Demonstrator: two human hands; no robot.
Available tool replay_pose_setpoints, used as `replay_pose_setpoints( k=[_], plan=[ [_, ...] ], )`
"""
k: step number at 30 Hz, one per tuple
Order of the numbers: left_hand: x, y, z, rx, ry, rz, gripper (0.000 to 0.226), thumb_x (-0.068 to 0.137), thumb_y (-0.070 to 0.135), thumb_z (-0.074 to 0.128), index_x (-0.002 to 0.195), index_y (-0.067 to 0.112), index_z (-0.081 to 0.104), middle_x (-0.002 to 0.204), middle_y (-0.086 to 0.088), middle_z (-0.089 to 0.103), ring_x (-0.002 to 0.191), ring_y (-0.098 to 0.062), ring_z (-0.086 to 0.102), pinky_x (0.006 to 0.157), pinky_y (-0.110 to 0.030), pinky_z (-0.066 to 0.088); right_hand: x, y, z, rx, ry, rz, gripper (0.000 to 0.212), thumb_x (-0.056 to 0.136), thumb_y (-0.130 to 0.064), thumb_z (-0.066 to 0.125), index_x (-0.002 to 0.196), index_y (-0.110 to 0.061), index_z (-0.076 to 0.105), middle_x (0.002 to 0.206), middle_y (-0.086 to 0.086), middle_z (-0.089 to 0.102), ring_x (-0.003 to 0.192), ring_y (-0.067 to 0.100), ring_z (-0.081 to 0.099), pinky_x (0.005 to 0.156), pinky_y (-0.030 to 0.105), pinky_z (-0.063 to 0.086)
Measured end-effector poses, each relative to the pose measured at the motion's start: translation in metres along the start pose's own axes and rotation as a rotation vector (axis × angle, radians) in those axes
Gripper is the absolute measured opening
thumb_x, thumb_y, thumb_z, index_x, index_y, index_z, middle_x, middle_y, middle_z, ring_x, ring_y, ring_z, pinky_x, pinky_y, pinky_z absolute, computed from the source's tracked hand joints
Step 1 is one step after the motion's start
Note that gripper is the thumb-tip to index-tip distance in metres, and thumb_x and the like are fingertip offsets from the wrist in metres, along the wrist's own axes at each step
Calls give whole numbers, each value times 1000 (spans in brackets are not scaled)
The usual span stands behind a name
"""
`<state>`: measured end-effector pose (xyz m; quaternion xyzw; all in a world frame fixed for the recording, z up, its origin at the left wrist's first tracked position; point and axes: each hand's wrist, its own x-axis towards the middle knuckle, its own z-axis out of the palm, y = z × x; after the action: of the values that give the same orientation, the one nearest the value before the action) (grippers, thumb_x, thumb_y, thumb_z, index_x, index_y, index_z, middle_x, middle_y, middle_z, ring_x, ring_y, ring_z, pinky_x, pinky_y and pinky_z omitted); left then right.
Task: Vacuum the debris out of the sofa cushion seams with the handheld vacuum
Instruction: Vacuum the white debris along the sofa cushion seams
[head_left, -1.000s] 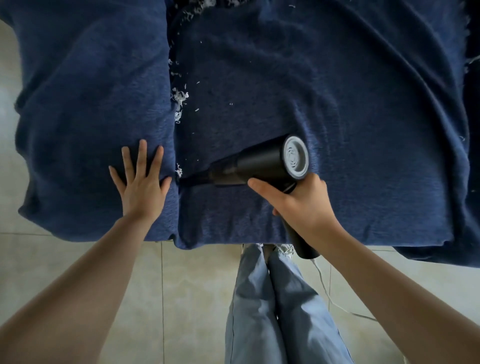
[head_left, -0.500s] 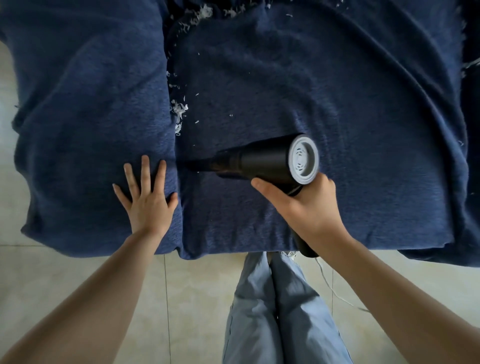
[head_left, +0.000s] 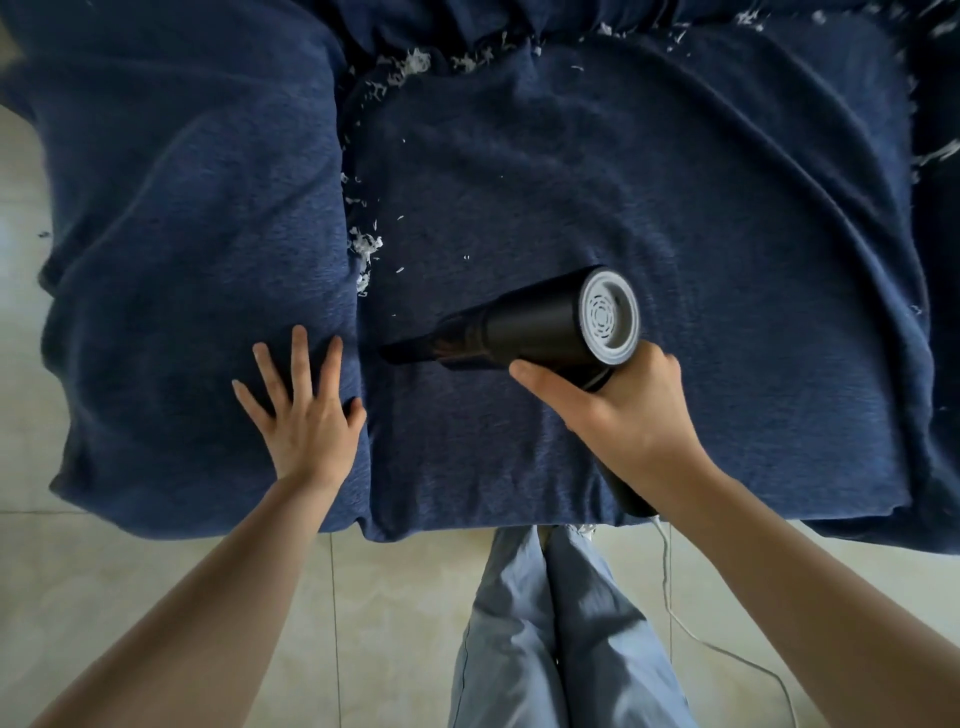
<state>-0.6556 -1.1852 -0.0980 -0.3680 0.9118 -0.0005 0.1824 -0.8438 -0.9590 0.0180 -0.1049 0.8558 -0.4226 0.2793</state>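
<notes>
The left hand (head_left: 304, 415) is lying flat on the left dark-blue fabric sofa cushion (head_left: 182, 234), its fingers (head_left: 300, 358) spread wide and straight, pressing the cloth down just beside the seam (head_left: 358, 322) between the cushions. In that seam, the stretch nearest the front edge is showing no scraps, so that part is judged done, while farther back clumps of white shredded debris (head_left: 363, 247) are sitting in the groove, with loose flecks scattered beside them on the middle dark-blue sofa cushion (head_left: 675, 182). More white scraps (head_left: 415, 62) are lining the rear seam along the back, and a few are showing at the far right edge, so most of the job is looking unfinished. The black cylindrical handheld vacuum (head_left: 519, 327) is lying low over the middle cushion, its narrow nozzle pointing left with the tip at the seam, short of the clumps. The right hand (head_left: 618, 410) is gripping its handle, fingers wrapped round it. Whatever is collecting inside the vacuum's opaque body cannot be told. A thin white cable (head_left: 727, 649) is trailing over the pale tiled floor (head_left: 156, 571).
</notes>
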Motion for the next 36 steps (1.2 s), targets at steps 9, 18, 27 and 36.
replay_pose_setpoints(
  k=[9, 18, 27, 36],
  plan=[
    [45, -3, -14, 43, 44, 77, 77, 87, 40, 64, 152, 28, 25, 162, -5, 1, 146, -43, -7, 113, -67, -1, 21, -17, 9, 22, 80, -9, 36, 62, -69, 67, 62, -35, 57, 67, -31, 63, 71, -2, 63, 59, 9, 45],
    [74, 3, -22, 45, -14, 81, 82, 87, 45, 63, 153, 30, 17, 162, -4, -7, 145, -43, -12, 113, -66, -2, 14, -21, 9, 38, 120, -10, 33, 66, -67, 67, 62, -37, 54, 61, -31, 61, 67, -4, 62, 57, 6, 41],
    [75, 13, -27, 78, -108, 22, 86, 88, 49, 60, 154, 34, 8, 160, -3, -18, 143, -43, -19, 112, -68, 0, 6, -15, -25, 76, 310, 75, 37, 65, -66, 70, 71, -31, 62, 70, -26, 66, 68, -2, 65, 58, 6, 44],
    [76, 21, -31, 91, -154, -8, 93, 84, 46, 67, 155, 29, 9, 161, -5, -17, 143, -44, -20, 112, -69, 0, 25, -16, -25, 188, 135, 76, 31, 63, -63, 74, 70, -34, 64, 66, -20, 68, 64, 0, 67, 54, 12, 47]
  ],
)
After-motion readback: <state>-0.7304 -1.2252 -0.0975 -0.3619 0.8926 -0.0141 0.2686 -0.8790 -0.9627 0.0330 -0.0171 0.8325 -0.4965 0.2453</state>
